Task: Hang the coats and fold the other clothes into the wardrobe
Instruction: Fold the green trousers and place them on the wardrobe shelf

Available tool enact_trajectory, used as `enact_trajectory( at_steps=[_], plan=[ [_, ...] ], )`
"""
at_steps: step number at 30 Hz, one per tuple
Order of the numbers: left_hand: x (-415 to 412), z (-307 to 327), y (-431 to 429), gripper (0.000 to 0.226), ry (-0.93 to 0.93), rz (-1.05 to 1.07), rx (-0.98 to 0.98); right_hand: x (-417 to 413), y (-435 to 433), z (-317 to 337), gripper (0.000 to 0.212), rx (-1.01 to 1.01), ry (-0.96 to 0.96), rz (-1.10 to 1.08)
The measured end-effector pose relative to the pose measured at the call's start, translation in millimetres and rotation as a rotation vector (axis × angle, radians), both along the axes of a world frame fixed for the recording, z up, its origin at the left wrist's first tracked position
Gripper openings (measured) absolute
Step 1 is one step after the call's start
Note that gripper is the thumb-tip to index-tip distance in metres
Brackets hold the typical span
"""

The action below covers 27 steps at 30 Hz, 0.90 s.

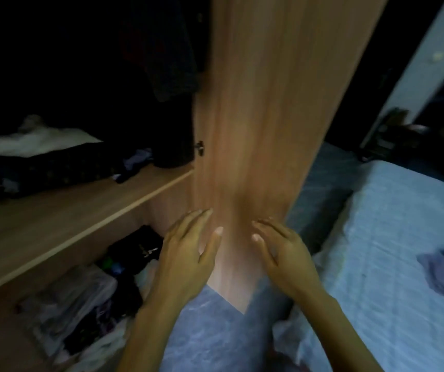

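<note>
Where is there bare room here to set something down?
The shelf is bare along its front, between the dark pile behind and the door. The bed is bare between the door and the purple garment. Below the shelf it is crowded with clothes and bags.

Two bare hands held up side by side, seen from above & behind. Left hand (188, 248): fingers straight, close together, pointing fwd; thumb angled inward, nail showing. Right hand (282, 251): fingers loosely spread, slightly bent; thumb angled toward the left one. Hands near each other, not touching. Left forearm (148, 326) & right forearm (344, 331), both bare, come up from bottom edge, converging.
</note>
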State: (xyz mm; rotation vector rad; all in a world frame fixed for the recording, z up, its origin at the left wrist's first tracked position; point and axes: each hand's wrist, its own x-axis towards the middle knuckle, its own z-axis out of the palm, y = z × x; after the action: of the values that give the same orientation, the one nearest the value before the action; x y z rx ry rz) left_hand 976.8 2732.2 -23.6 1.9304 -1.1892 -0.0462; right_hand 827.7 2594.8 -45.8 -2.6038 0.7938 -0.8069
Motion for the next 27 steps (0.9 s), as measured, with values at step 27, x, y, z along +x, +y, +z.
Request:
enact_trajectory(
  at_steps=[27],
  plan=[
    [-604.7, -37.5, -169.6, 0.066, -0.093, -1.002, 0.186, -633.6, -4.2, -54.2, 0.046, 0.151, -0.281, -0.911]
  ],
)
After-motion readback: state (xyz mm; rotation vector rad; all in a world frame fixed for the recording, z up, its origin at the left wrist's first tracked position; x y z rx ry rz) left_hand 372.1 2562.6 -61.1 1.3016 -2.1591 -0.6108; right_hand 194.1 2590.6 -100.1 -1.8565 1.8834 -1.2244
